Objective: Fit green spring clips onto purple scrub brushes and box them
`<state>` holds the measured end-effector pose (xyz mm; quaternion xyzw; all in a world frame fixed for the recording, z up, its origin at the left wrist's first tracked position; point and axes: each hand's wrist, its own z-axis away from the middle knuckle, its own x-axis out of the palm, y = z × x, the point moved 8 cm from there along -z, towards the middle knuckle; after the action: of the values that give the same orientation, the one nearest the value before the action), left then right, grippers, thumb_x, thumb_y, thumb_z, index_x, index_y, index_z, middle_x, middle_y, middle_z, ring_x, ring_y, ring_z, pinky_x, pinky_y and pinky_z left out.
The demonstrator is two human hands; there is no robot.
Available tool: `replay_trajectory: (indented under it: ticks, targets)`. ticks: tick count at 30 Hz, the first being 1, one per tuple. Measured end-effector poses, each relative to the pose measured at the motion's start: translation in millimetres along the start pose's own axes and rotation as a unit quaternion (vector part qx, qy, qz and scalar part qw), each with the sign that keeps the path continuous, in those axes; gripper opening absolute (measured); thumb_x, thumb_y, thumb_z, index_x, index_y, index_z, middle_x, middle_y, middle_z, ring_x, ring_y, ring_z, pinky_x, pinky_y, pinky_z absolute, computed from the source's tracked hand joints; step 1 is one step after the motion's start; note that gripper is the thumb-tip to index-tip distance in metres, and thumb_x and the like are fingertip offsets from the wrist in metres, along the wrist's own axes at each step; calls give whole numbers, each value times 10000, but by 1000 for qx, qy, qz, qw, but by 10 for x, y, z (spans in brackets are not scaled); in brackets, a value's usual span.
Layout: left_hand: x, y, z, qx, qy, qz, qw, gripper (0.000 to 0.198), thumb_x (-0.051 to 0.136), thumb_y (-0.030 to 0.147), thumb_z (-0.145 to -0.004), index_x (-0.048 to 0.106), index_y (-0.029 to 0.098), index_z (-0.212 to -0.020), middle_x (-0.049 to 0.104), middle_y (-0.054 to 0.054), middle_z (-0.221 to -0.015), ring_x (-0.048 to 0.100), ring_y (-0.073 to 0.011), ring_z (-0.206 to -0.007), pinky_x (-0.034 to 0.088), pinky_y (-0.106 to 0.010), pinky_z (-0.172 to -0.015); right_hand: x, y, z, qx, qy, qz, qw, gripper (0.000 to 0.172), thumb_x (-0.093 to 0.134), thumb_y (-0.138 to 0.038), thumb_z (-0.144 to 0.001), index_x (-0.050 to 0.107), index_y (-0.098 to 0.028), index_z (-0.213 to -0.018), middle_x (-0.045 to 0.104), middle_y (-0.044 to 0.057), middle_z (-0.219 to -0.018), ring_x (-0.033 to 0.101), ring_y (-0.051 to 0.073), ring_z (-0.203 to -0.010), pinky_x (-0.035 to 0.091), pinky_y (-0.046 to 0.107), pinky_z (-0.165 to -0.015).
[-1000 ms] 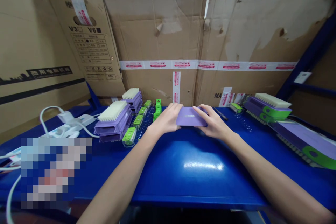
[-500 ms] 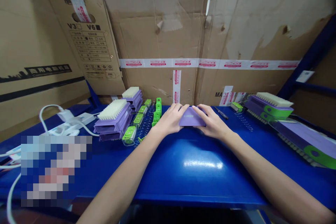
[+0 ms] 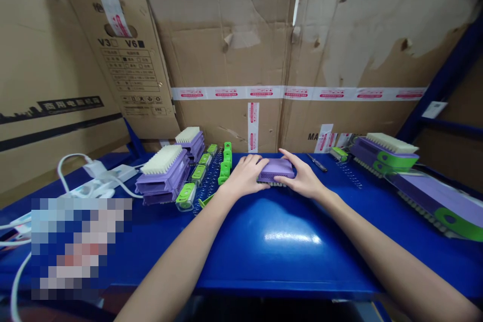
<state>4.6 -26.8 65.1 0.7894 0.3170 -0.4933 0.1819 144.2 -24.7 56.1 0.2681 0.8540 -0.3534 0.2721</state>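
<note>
Blue table [image 3: 287, 241]: purple block [image 3: 274, 169] gripped between both hands.

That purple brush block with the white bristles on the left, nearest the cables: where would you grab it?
Grip the purple brush block by its two long ribbed sides, coming down from above. The white bristles face up, so a top press would crush them, while the flat sides stand clear; the green clips crowd its right side.

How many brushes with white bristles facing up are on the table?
3: two on the left, one nearer and one behind it, and one on the right. Others may be hidden.
</note>
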Motion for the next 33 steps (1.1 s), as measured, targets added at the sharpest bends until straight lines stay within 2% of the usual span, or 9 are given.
replay_trajectory:
  ticks: [5,9,13,18,21,23,26,29,33]
  targets:
    - [19,140,-27,-5,14,-61,998,543,615,374,-812,417,169,-1275,523,-132,-1218,464,-283,-1153,384,-416,-939,-31,50,-14,62,44,10,997,681,661,-494,-732,469,-200,-1316,600,95,-1160,579,246,-1060,454,401,-941]
    - [73,250,-49,-1,14,-89,996,575,612,318,-806,387,165,-1312,493,-148,-1261,456,-295,-1159,364,-434,-961,-5,151,5,127,51,105,985,685,605,-506,-767,442,-179,-1347,554,135,-1179,557,284,-1087,467,413,-907]
    - [131,327,-46,24,1,-84,996,643,607,307,-813,321,203,-1379,439,-158,-1328,430,-302,-1206,336,-456,-991,-26,260,53,206,39,189,959,709,560,-480,-798,385,-133,-1391,497,203,-1223,524,343,-1133,463,437,-880]
    - [120,312,-35,15,1,-67,998,734,635,441,-794,267,311,-1416,417,-148,-1339,427,-321,-1222,342,-498,-976,-43,163,26,177,2,178,968,679,489,-469,-841,314,-176,-1428,568,157,-1212,586,305,-1049,462,395,-847]
    - [95,289,-32,3,12,-70,997,767,630,509,-779,273,290,-1421,413,-172,-1336,424,-328,-1227,324,-518,-995,-82,162,-9,151,-9,183,971,609,433,-464,-877,340,-191,-1414,647,108,-1095,626,263,-934,467,359,-792]
    - [103,284,-29,4,8,-74,997,727,613,504,-794,301,281,-1411,404,-176,-1346,412,-329,-1241,323,-518,-1001,-181,225,-29,143,11,207,968,549,389,-451,-902,400,-177,-1377,658,102,-1064,622,247,-924,461,342,-792]
    - [141,272,-23,8,-6,-77,997,635,600,437,-824,344,312,-1391,387,-155,-1365,407,-335,-1246,342,-508,-989,-443,433,-10,174,62,287,940,486,352,-401,-917,485,-144,-1308,642,134,-1086,591,260,-980,441,354,-827]
    - [183,251,-19,8,-18,-78,997,617,573,315,-854,304,373,-1406,360,-133,-1388,460,-323,-1196,386,-478,-945,-725,708,94,246,96,380,886,460,367,-375,-897,549,-133,-1244,593,179,-1132,527,318,-1060,421,415,-836]
    - [247,252,-13,12,-37,-78,996,671,519,180,-866,240,440,-1418,289,-115,-1446,518,-295,-1124,419,-461,-907,-932,1037,306,347,102,421,832,460,386,-403,-868,593,-135,-1179,521,213,-1168,483,363,-1078,391,488,-843]
